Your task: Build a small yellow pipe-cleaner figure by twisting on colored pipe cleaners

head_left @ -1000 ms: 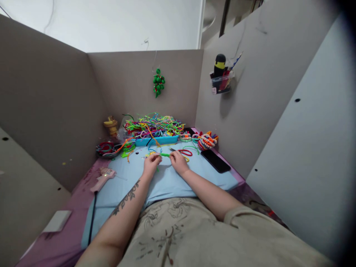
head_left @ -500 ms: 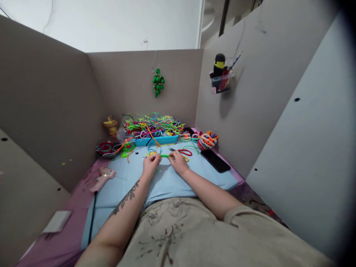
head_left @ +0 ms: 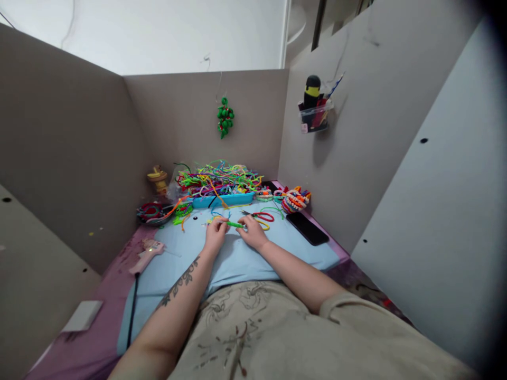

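A short bright green piece of cord (head_left: pixel 235 224), seemingly coiled or braided, stretches between my two hands above the blue cloth (head_left: pixel 186 264). My left hand (head_left: pixel 216 233) pinches its left end, and my right hand (head_left: pixel 252 232) has its fingers closed round the right end. Red-handled scissors (head_left: pixel 264 216) lie just beyond my right hand. A yellow loop (head_left: pixel 264 226) shows beside that hand, partly covered. Blue and yellow strands lie behind my left fingers, too small to make out fully.
A blue tray (head_left: pixel 237 199) heaped with colourful cords (head_left: pixel 222 177) stands at the back. To the right are a phone (head_left: pixel 307 228) and a striped woven piece (head_left: pixel 295 200). A pink glue gun (head_left: pixel 147 256) with a black cable and a white box (head_left: pixel 82 315) lie left.
My right hand has shifted slightly and its fingers have changed position on the green cord, which now slants down a little to the right. My left hand has barely moved.
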The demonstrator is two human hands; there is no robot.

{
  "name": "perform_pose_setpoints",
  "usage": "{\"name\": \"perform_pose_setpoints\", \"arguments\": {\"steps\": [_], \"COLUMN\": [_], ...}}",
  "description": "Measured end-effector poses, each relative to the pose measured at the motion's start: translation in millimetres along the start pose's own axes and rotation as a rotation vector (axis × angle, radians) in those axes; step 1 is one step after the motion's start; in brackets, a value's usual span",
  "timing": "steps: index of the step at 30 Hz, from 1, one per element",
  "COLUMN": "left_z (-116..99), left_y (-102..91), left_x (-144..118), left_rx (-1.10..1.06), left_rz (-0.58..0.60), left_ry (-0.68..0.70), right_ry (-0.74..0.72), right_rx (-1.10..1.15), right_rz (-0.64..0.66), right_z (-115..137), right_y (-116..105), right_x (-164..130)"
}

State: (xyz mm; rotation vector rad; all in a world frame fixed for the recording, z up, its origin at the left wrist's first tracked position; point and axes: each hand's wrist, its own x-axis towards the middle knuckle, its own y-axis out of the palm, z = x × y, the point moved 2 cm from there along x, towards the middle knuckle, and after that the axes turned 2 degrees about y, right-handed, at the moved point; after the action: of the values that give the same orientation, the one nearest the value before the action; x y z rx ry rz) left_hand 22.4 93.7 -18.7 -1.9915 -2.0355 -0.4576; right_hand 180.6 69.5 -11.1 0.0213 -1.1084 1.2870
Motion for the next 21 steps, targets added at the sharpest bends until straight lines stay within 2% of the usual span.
{"name": "perform_pose_setpoints", "arguments": {"steps": [9,21], "left_z": [-2.6,-3.2], "left_y": [0.5,0.3], "left_x": [0.2,0.8], "left_rx": [-0.024,0.019], "left_rz": [0.074,0.076], "left_ry": [0.028,0.012], "right_ry": [-0.021,0.008], "right_rx": [-0.01,-0.006], "right_rz": [0.059,0.073], "right_z": [-1.2,-5.7], "right_y": [2.1,4.1], "right_x": [2.2,3.5]}}
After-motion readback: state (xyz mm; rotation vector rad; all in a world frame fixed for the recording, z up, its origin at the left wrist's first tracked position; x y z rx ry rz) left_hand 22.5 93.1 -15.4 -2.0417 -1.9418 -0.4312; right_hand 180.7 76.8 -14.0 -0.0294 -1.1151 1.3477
